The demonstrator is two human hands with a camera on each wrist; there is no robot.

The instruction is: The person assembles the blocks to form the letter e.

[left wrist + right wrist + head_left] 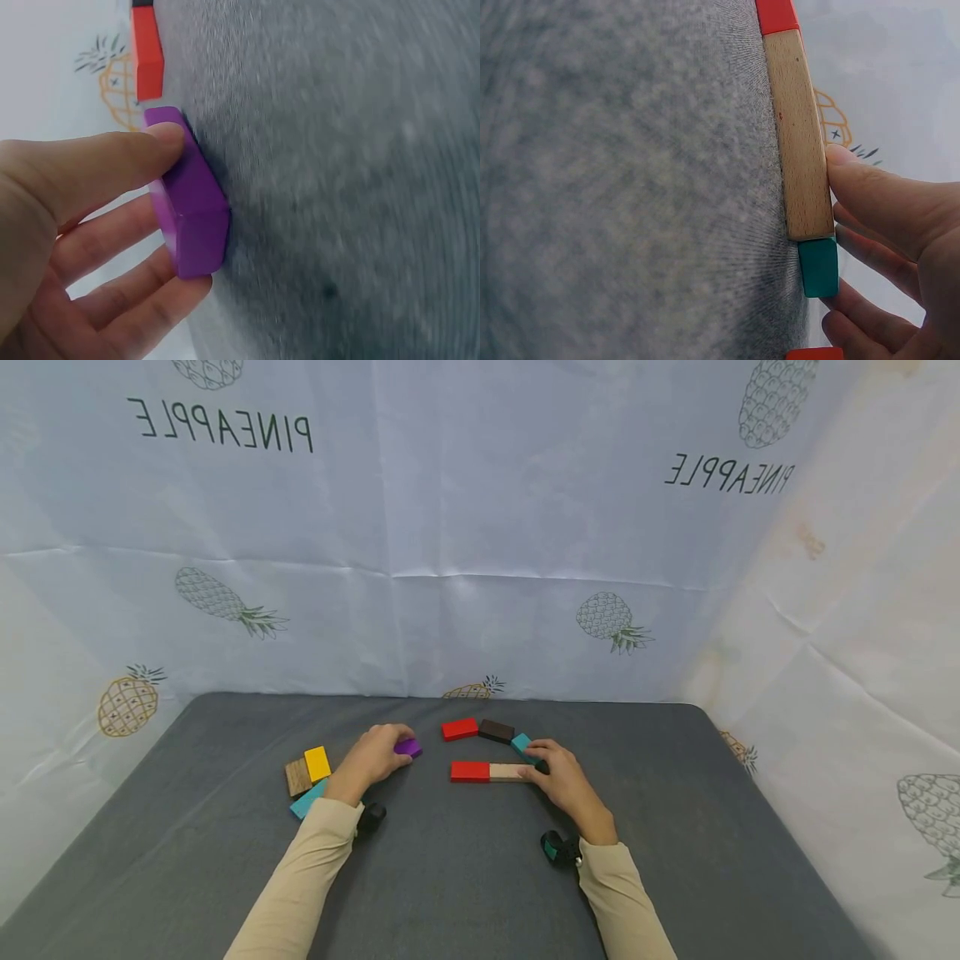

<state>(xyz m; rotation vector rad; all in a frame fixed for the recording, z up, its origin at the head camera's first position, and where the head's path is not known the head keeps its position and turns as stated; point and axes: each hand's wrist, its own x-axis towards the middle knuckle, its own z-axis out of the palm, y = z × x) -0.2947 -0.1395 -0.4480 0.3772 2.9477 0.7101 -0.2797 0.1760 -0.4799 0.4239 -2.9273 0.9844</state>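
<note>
Beige sleeves (296,885) run off the bottom edge over the grey table (450,885); the left one part-hides a light-blue block (307,801). Left hand (377,755): grip pinched on the purple block (409,747), at the table surface, left of the far red block (459,729). Right hand (567,783): thumb touching the pale wooden block (507,772), other fingers partly hidden by the teal block (819,268); can't tell whether that grip grasps anything. Backdrop cloth (487,502) reads "PINEAPPLE" twice, mirrored; top-left pineapple drawing (210,372) cut off.
</note>
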